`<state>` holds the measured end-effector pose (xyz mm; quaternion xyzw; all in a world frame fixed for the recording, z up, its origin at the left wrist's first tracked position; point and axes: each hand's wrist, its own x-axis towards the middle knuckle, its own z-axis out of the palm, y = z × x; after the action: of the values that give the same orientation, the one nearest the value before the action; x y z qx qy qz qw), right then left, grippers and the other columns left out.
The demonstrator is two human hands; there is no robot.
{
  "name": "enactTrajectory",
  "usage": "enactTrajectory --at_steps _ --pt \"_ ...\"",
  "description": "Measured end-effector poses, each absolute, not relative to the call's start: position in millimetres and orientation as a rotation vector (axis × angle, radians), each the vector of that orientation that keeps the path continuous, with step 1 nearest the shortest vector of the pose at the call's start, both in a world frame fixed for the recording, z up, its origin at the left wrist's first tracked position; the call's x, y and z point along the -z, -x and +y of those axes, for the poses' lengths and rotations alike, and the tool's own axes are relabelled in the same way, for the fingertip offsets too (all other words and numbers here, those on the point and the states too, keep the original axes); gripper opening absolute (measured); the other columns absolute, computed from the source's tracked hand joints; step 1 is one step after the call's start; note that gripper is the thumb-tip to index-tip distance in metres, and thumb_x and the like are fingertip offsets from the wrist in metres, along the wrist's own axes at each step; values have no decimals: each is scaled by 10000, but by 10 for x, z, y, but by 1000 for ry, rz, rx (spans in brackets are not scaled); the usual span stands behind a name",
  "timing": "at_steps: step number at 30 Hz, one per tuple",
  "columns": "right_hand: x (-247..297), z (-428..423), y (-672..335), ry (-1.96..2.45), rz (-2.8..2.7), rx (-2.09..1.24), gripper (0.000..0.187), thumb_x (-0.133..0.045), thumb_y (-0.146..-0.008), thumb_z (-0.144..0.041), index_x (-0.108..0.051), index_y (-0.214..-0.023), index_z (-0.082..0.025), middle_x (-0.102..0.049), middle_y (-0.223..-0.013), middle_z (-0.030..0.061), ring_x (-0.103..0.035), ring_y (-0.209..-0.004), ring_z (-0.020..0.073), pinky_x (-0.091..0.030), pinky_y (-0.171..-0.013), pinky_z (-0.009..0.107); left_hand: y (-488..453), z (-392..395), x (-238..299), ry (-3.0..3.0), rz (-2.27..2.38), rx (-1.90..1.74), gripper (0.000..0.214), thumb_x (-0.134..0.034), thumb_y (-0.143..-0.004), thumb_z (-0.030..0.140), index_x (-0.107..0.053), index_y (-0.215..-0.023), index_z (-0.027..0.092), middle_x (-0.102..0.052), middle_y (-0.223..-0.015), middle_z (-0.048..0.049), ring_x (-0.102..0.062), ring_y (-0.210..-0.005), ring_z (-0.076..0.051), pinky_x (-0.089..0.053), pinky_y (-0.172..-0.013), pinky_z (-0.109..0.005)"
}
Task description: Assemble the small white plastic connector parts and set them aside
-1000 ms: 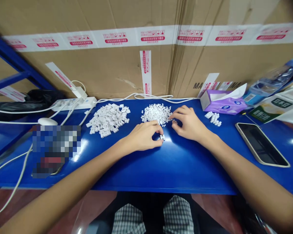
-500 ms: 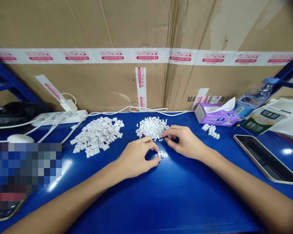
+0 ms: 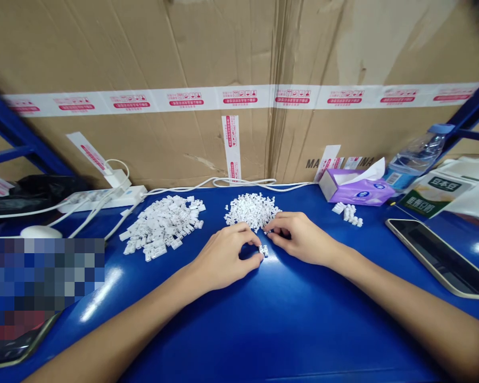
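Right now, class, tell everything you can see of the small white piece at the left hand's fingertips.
The small white piece looks like moulded plastic, blocky, with dark gaps on its face. It rests on the blue table, pinched by the left hand between thumb and forefinger. The right hand lies close beside it; contact unclear.

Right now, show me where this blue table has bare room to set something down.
Bare: the near table between both forearms, and the strip between the right hand and phone. Crowded: the back edge, with left pile, middle pile, tissue pack, cables.
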<state>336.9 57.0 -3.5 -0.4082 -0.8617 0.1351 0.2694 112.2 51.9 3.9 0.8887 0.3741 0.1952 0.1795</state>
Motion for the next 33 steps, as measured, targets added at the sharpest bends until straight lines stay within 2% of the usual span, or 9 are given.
enactTrajectory --at_steps 4,10,15,17,21,24,28,33 --pt "24 555 -3384 1100 -2314 -409 162 -598 -864 -42 -709 -865 -161 -640 -774 12 -560 -669 129 -435 -654 264 -1135 533 -37 -2516 1052 -557 129 -676 -876 292 -739 -965 223 -635 -902 -16 -615 -767 -181 -471 -702 -325" --pt "-2 539 -3387 1044 -2296 -401 146 -590 -911 -88 -713 -909 -167 -677 -920 57 -607 -778 157 -472 -708 286 -1130 539 -24 -2529 1038 -563 131 -680 -873 304 -745 -955 225 -641 -891 -18 -621 -778 -189 -471 -698 -326" --pt "-32 494 -3356 982 -2225 -566 109 -619 -919 -148 -722 -902 -180 -703 -838 20 -596 -695 135 -471 -668 274 -1121 527 -35 -2538 1022 -577 114 -677 -871 294 -740 -933 222 -646 -884 -20 -625 -774 -188 -473 -696 -324" --pt "-36 467 -3339 978 -2184 -643 114 -618 -920 -170 -727 -950 -187 -693 -812 9 -588 -676 132 -469 -646 269 -1123 526 -33 -2543 1015 -589 109 -679 -868 292 -740 -927 222 -650 -881 -20 -629 -776 -190 -477 -697 -323" --pt "-58 434 -3320 958 -2218 -671 248 -587 -930 -170 -732 -1127 -210 -659 -791 3 -576 -674 135 -459 -632 268 -1128 527 -17 -2552 1010 -614 108 -683 -860 284 -747 -923 224 -658 -872 -19 -633 -773 -192 -480 -686 -319" --pt "-80 438 -3328 974 -2296 -626 217 -584 -929 -166 -767 -1040 -205 -669 -832 25 -595 -718 144 -468 -671 281 -1129 524 -14 -2543 1017 -619 106 -689 -851 281 -752 -912 220 -658 -858 -17 -628 -748 -185 -473 -669 -314" --pt "-68 468 -3350 1048 -2278 -701 112 -689 -882 -210 -761 -958 -170 -680 -770 17 -579 -656 138 -461 -629 273 -1126 513 -25 -2535 1036 -620 111 -684 -857 294 -752 -895 215 -652 -833 -15 -619 -731 -181 -453 -642 -308" --pt "-36 481 -3362 1049 -2244 -811 154 -759 -845 -275 -774 -968 -184 -713 -777 18 -590 -655 141 -468 -613 269 -1125 502 -24 -2531 1038 -627 113 -687 -855 302 -754 -894 220 -652 -839 -13 -618 -730 -178 -451 -642 -306"
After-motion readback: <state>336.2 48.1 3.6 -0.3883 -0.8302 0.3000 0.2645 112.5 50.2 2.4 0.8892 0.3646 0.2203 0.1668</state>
